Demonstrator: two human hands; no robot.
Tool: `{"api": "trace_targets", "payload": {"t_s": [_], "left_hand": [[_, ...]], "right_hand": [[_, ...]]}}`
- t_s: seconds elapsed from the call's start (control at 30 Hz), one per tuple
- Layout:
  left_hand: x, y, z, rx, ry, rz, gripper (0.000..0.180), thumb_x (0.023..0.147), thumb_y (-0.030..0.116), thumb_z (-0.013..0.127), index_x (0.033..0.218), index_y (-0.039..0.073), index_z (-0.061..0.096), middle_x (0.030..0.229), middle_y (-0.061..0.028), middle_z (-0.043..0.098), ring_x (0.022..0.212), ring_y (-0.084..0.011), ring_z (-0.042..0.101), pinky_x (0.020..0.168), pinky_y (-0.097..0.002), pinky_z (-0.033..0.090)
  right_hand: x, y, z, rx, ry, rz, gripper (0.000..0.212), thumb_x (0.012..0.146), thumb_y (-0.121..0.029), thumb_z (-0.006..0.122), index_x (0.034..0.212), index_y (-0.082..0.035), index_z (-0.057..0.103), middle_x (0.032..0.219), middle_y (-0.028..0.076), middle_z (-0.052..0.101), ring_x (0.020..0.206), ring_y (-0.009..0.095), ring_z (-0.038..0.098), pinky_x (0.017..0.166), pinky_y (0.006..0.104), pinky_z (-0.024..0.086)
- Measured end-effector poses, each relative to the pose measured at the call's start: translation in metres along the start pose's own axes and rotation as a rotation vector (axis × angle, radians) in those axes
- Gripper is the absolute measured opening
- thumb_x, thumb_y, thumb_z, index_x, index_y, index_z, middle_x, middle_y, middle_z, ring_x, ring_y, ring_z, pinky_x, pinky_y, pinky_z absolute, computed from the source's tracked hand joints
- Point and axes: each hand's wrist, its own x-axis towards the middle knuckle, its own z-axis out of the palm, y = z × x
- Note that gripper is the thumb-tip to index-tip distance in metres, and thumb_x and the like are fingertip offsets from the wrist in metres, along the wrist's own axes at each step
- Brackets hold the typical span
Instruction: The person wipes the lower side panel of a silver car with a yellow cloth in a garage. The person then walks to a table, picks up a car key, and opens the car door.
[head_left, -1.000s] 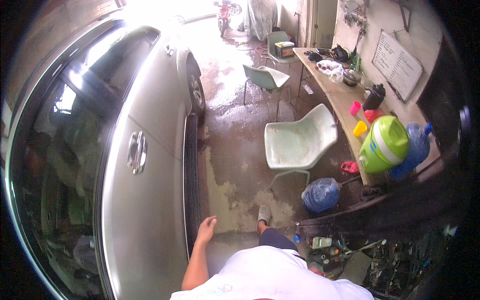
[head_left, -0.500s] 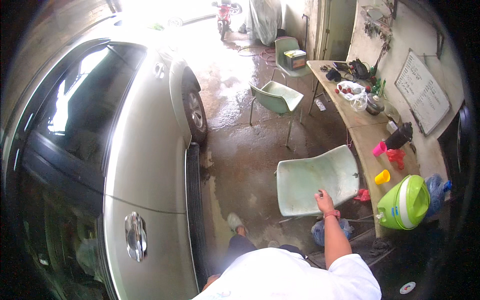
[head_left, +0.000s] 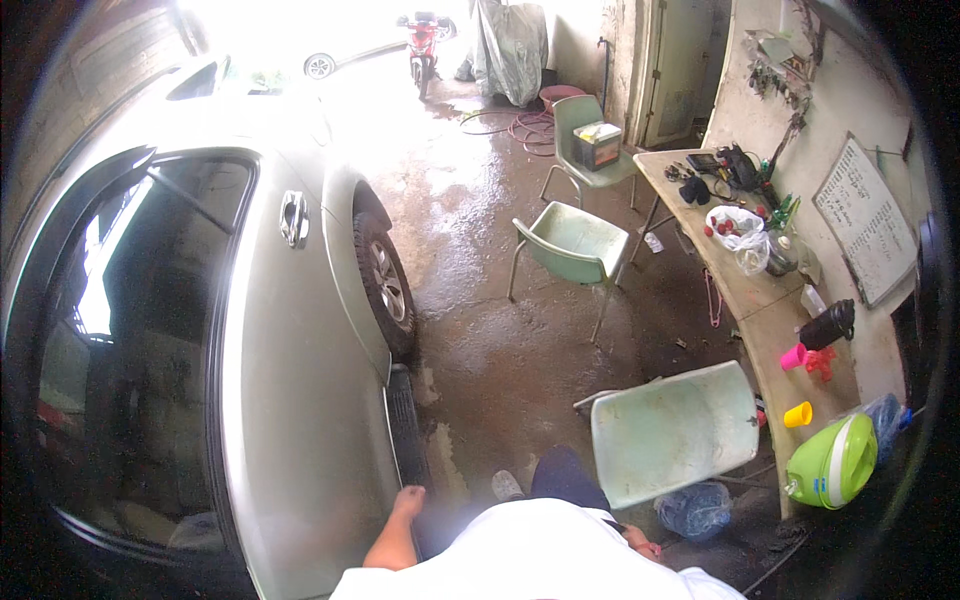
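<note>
My left hand [head_left: 408,501] swings beside the silver car [head_left: 300,430], over its black running board [head_left: 403,420]. Its fingers are curled in, and nothing shows in them. Low against my body is my right hand [head_left: 638,540], mostly tucked behind my white shirt, so its fingers are hard to make out. Just ahead of it stands a pale green chair [head_left: 675,435]. A blue-tinted plastic bag [head_left: 693,511] lies under the chair's near edge.
A second green chair [head_left: 575,242] stands ahead on the wet floor; a farther chair [head_left: 577,117] carries a battery [head_left: 598,148]. Along the right wall, a long table [head_left: 740,290] holds a green water jug [head_left: 830,462], a yellow cup [head_left: 798,415] and a pink cup [head_left: 792,357]. A red motorcycle [head_left: 422,52] is parked far off.
My right hand has drawn back from over the near chair to my side. My left hand has come forward into view beside the car. The view has shifted, with more floor ahead showing.
</note>
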Motion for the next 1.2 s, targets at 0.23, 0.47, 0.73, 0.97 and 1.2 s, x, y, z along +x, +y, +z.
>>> {"api": "trace_targets", "payload": {"t_s": [0.23,0.47,0.73,0.97,1.2], "left_hand": [[0.15,0.183,-0.081,-0.223,0.011,-0.021,0.048,0.103,0.041,0.068,0.132,0.002,0.072,0.131,-0.0198,0.075,0.125,-0.0319,0.071,0.107,-0.044,0.054],[0.204,0.265,-0.038,-0.132,-0.19,0.071,0.049,0.103,0.042,0.069,0.131,0.003,0.073,0.129,-0.0187,0.076,0.122,-0.0298,0.072,0.106,-0.0424,0.054],[0.243,0.326,-0.056,-0.032,-0.457,-0.05,0.051,0.104,0.042,0.068,0.132,0.0,0.071,0.125,-0.0203,0.075,0.118,-0.0313,0.071,0.101,-0.0424,0.055],[0.362,0.429,-0.057,-0.066,-0.527,0.049,0.049,0.105,0.038,0.068,0.13,-0.003,0.07,0.121,-0.0176,0.076,0.113,-0.0281,0.071,0.099,-0.0405,0.055],[0.506,0.55,-0.048,-0.113,-0.457,0.184,0.045,0.105,0.033,0.068,0.13,-0.004,0.069,0.12,-0.0161,0.076,0.111,-0.025,0.071,0.097,-0.0383,0.055]], "right_hand": [[0.026,-0.158,-0.049,0.003,0.221,0.29,0.058,0.094,-0.037,0.072,0.131,0.007,0.069,0.134,0.029,0.07,0.128,0.042,0.067,0.111,0.0479,0.051],[0.186,-0.265,-0.143,-0.006,0.303,0.15,0.062,0.097,-0.043,0.071,0.139,0.003,0.063,0.144,0.029,0.063,0.131,0.046,0.062,0.109,0.0522,0.052],[0.239,-0.446,-0.312,0.298,0.479,-0.012,0.061,0.101,-0.039,0.068,0.149,-0.003,0.058,0.143,0.022,0.068,0.135,0.038,0.062,0.113,0.0461,0.049],[0.295,-0.371,-0.273,0.245,0.636,0.307,0.06,0.097,-0.047,0.068,0.139,-0.003,0.065,0.133,0.023,0.072,0.125,0.041,0.067,0.108,0.0493,0.053],[0.25,-0.378,-0.188,0.169,0.245,0.51,0.067,0.092,-0.05,0.071,0.138,-0.001,0.068,0.144,0.026,0.065,0.133,0.041,0.064,0.113,0.0484,0.05]]}}
